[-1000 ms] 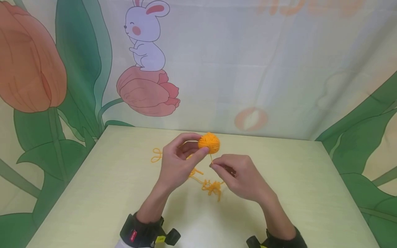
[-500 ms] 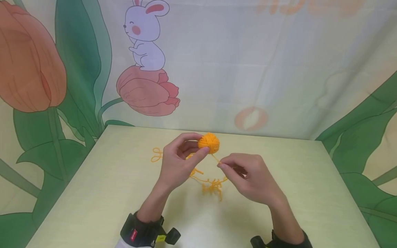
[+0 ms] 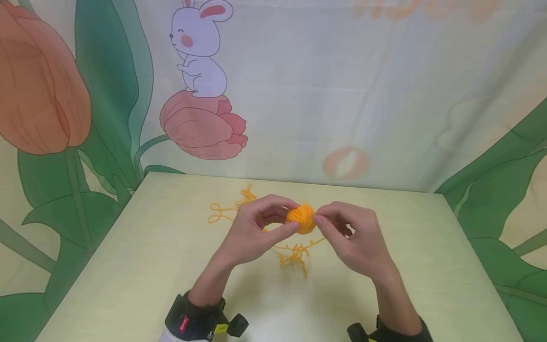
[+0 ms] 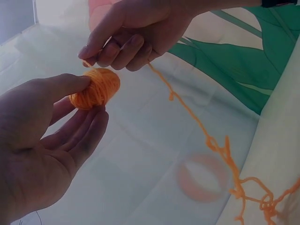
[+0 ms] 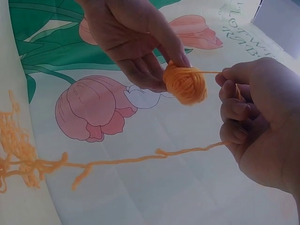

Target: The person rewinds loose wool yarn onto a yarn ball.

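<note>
A small orange ball of yarn [image 3: 301,219] is held up over the table between thumb and fingers of my left hand [image 3: 256,232]. Just to its right, my right hand [image 3: 352,237] pinches the strand that leaves the ball, thumb against forefinger. In the right wrist view a short taut length of yarn [image 5: 212,72] spans ball and fingertips. The same strand passes through the curled right fingers and trails out below as a loose yarn tail [image 5: 126,161]. That tail runs down to a tangle of yarn [image 3: 295,256] on the table.
More loose yarn loops [image 3: 218,213] lie on the pale table [image 3: 141,266] behind and left of my left hand. A printed cloth backdrop [image 3: 299,95] with a rabbit and tulips hangs along the table's back edge. Black bands with cameras circle both wrists.
My left hand has tipped and brought the ball lower and to the right. The right hand has moved right and up with the strand, from below the ball to its side.
</note>
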Demonstrator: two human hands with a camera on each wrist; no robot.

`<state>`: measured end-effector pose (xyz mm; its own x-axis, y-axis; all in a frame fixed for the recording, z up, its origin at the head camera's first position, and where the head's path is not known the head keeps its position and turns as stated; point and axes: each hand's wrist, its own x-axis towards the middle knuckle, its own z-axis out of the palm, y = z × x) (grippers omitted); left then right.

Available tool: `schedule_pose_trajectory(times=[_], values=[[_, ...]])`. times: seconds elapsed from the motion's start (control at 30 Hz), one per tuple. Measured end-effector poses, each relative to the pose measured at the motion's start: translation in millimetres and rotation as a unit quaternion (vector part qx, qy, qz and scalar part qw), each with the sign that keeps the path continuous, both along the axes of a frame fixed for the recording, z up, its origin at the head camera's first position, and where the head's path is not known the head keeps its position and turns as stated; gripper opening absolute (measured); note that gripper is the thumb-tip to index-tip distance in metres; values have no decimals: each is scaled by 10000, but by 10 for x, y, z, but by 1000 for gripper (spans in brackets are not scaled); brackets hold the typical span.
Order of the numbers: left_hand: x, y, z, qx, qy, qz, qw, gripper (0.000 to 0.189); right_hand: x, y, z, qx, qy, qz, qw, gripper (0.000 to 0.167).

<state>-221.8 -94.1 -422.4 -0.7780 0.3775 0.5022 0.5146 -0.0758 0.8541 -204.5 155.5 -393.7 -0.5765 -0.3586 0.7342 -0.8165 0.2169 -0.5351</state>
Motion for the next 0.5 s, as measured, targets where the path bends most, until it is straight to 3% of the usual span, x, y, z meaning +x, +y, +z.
schedule_pose_trajectory(times=[0.23,0.5], values=[[28,-12,12,-134,-15,-550,9984,33,-25,13,-23,-44,-303,-48,9995,19],[30,-20,17,5,-69,-1002,9949,35,-84,-2,-82,-301,-305,-18,9991,24]])
